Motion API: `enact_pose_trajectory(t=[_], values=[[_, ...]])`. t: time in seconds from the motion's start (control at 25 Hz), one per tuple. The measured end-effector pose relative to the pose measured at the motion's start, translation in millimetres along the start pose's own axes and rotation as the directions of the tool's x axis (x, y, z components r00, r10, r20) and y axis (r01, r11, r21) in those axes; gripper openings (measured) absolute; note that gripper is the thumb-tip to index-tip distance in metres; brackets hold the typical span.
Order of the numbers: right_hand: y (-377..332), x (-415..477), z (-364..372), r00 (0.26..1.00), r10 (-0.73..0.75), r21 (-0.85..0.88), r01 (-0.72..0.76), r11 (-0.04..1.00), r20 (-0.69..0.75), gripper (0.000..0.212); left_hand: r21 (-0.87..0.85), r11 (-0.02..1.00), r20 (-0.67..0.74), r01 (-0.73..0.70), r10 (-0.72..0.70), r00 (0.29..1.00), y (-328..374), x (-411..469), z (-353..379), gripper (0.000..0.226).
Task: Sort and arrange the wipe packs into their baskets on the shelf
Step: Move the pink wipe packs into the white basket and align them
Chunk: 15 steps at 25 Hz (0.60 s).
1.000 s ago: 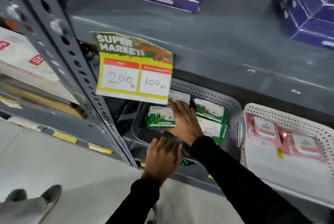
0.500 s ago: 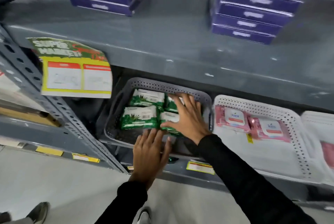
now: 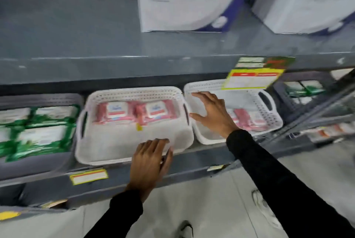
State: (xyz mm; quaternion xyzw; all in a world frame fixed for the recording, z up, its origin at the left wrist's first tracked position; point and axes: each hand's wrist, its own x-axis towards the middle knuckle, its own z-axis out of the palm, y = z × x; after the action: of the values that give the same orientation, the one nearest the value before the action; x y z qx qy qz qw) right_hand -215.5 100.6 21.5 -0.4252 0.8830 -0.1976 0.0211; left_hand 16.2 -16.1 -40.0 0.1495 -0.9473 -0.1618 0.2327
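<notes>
Your hands are at the white baskets on the shelf (image 3: 172, 178).
Left hand (image 3: 148, 163) rests flat, fingers loose, on the middle basket (image 3: 92, 153) holding pink wipe packs (image 3: 134, 112); right hand (image 3: 213, 115) spreads empty over the next basket (image 3: 269, 103).

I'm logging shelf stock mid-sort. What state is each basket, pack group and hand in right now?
Grey plastic basket: filled with green wipe packs.
Middle white perforated basket: two pink wipe packs at the back, front bare.
Right white perforated basket: pink packs inside, partly hidden.
Left hand: open, on the middle basket's front rim.
Right hand: open, empty, over the right basket.
</notes>
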Motion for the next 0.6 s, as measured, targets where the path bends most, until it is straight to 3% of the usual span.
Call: enact_pose_trajectory(t=[0.16, 0.36, 0.6], values=[[96, -12, -19, 0.986, 0.125, -0.043, -0.121, 0.992, 0.114, 0.096, 0.112, 0.993, 0.058, -0.02, 0.014, 0.998, 36, 15, 35, 0.031], [141, -11, -1, 0.941, 0.08, -0.172, -0.023, 0.985, 0.33, 0.112, 0.253, 0.967, 0.109, 0.005, -0.034, 0.994, 43, 14, 46, 0.033], [133, -5, 2, 0.984, 0.059, -0.147, -0.034, 0.989, 0.166, 0.095, 0.196, 0.98, 0.123, 0.013, -0.038, 0.992, 41, 16, 41, 0.038]])
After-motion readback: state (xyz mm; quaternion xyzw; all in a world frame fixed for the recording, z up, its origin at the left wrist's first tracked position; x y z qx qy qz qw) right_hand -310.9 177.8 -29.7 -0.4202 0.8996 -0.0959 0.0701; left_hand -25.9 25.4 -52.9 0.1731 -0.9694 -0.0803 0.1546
